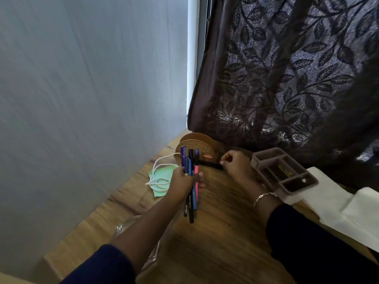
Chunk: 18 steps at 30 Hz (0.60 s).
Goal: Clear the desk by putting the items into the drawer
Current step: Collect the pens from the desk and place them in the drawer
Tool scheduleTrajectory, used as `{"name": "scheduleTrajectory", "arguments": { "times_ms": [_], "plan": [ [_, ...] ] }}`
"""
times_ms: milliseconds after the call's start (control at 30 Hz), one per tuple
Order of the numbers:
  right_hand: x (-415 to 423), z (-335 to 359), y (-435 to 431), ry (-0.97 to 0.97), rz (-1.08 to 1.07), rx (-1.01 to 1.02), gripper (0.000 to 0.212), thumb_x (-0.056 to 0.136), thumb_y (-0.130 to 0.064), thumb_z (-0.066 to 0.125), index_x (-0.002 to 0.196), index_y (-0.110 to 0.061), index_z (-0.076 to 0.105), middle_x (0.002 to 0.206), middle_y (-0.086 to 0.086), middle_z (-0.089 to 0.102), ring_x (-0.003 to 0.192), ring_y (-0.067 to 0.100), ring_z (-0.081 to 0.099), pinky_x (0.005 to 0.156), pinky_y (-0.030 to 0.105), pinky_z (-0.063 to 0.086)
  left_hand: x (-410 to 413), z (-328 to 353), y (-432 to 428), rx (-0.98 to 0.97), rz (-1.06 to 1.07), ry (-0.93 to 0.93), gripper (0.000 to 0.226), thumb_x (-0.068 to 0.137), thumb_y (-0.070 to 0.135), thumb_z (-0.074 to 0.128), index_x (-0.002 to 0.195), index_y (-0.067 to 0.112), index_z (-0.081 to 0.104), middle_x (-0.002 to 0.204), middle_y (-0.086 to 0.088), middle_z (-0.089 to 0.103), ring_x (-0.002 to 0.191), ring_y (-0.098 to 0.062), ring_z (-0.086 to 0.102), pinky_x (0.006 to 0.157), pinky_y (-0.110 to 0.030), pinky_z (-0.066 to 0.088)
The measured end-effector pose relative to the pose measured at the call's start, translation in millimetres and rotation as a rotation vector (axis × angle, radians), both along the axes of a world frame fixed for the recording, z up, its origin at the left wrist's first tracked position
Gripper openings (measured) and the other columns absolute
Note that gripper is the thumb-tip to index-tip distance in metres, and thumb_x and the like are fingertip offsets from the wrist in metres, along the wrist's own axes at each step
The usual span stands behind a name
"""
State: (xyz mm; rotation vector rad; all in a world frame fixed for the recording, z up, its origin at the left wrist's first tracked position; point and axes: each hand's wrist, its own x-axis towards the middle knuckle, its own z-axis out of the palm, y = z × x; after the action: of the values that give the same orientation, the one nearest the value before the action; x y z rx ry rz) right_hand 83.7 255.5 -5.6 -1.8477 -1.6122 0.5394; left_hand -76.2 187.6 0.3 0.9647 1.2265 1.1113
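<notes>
- A bundle of pens (191, 171) was gripped in the left hand (184, 180), the fingers curled round the middle of the barrels, and was held roughly upright above the desk (215, 242).
- The right hand (238, 163) was pinched by its fingertips on the near end of a black pen (211, 165), which lay flat on the desk just in front of a brown holder (196, 147).
- The step in hand was judged to be gathering, with loose pens collected into one bundle before anything was stowed.
- The drawer was not shown, so neither its place nor whether it stood open could be told.
- A white cable (159, 183) was coiled on a green paper (160, 192), just left of the left hand.
- A tray (287, 175) and white sheets (338, 208) lay to the right, by the curtain (287, 68).
- For the next move, the black pen would need to be lifted and added to the bundle, with the left grip eased only enough that no other pen slipped out.
- The lot would then have to be carried to the drawer, and the right hand might be needed free to pull it open.
- The cable, paper, tray and sheets were judged to be left for later trips.
</notes>
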Motion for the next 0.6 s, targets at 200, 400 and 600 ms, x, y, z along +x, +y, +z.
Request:
{"name": "scheduleTrajectory", "arguments": {
  "times_ms": [200,400,600],
  "plan": [
    [-6.5,-28.9,13.0,-0.362,0.003,-0.156,0.037,0.085,-0.034,0.063,0.116,-0.013,0.059,0.126,0.014,0.051,0.115,0.031,0.051,0.092,0.034,0.043,-2.0,-2.8,0.0,0.009,-0.020,-0.066,0.016,0.091,0.004,0.052,0.107,0.003,0.052,0.082,-0.012,0.069,0.068,-0.015,0.070,0.070,-0.032,0.057],
    [-2.3,-24.1,-3.3,-0.243,0.042,-0.055,0.017,0.084,-0.025,0.065,0.099,-0.017,0.063,0.108,0.007,0.063,0.100,0.022,0.057,0.078,0.028,0.043,0.5,-3.9,-8.8,0.062,0.019,0.056,0.020,0.086,0.016,0.063,0.104,0.013,0.057,0.108,-0.018,0.066,0.101,-0.028,0.063,0.094,-0.046,0.049],
    [8.5,35.9,-71.2,0.132,0.086,0.254,0.005,0.081,-0.016,0.068,0.084,-0.017,0.064,0.074,-0.010,0.060,0.070,0.004,0.056,0.059,0.011,0.041,13.5,-0.4,-19.5,0.224,0.041,0.237,0.022,0.087,0.015,0.061,0.106,0.004,0.057,0.080,0.008,0.056,0.078,-0.009,0.055,0.075,-0.025,0.045]
  ]
}}
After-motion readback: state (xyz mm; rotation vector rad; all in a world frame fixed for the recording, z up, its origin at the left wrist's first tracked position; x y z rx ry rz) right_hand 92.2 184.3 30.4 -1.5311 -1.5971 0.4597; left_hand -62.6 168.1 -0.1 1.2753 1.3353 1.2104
